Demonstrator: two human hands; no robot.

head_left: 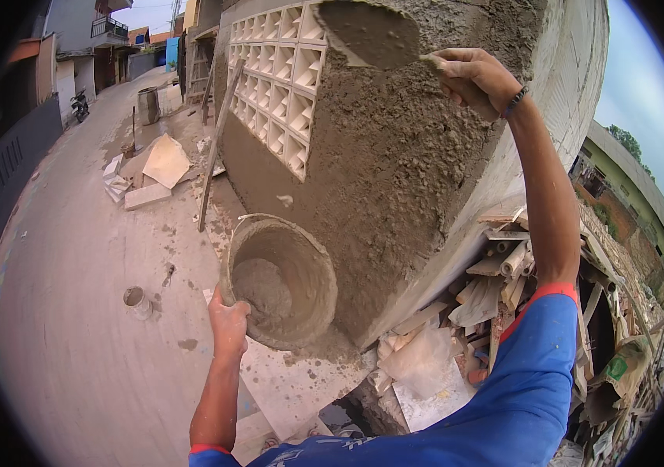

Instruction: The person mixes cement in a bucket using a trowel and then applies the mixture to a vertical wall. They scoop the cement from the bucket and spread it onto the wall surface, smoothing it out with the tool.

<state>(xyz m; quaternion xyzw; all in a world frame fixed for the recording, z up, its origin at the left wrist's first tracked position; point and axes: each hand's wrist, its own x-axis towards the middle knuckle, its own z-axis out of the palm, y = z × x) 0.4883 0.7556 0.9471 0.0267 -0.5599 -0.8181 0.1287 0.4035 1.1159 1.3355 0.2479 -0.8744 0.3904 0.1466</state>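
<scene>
Blue sleeve [523,373] foremost; trowel [371,35] extends left from right hand [474,76].

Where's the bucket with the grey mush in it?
In the head view, the bucket is just left of centre, below the white vent blocks and beside the plastered wall; the left hand holds its rim.
</scene>
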